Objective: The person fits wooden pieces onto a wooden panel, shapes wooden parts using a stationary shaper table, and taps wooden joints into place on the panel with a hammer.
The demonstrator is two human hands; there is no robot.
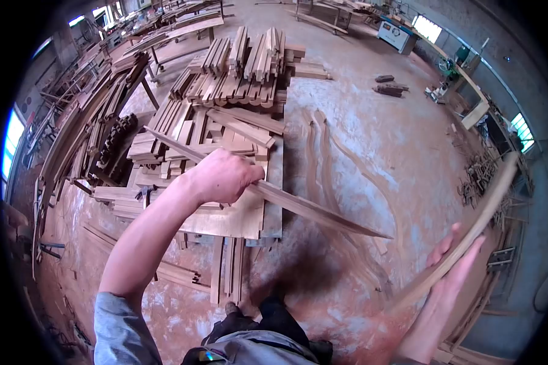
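Observation:
My left hand (225,176) is closed around a long, thin wooden strip (310,210) that tapers to a point at its right end. The strip slants across the front of a low table stacked with cut wood (231,222). Off to the right, my right hand (456,261) grips a longer, slightly curved wooden piece (484,213), tilted with its far end up. Its near end is blurred. Fingers show on both sides of that piece. Several curved wooden pieces (329,173) lie on the floor between my hands and beyond.
Bundles of wooden strips (256,58) rise at the table's back. A dark tool (145,194) lies at its left edge. Long boards rest on a rack (103,103) at left. Dark wood pieces (389,89) lie on the dusty floor; a machine (397,35) stands far back.

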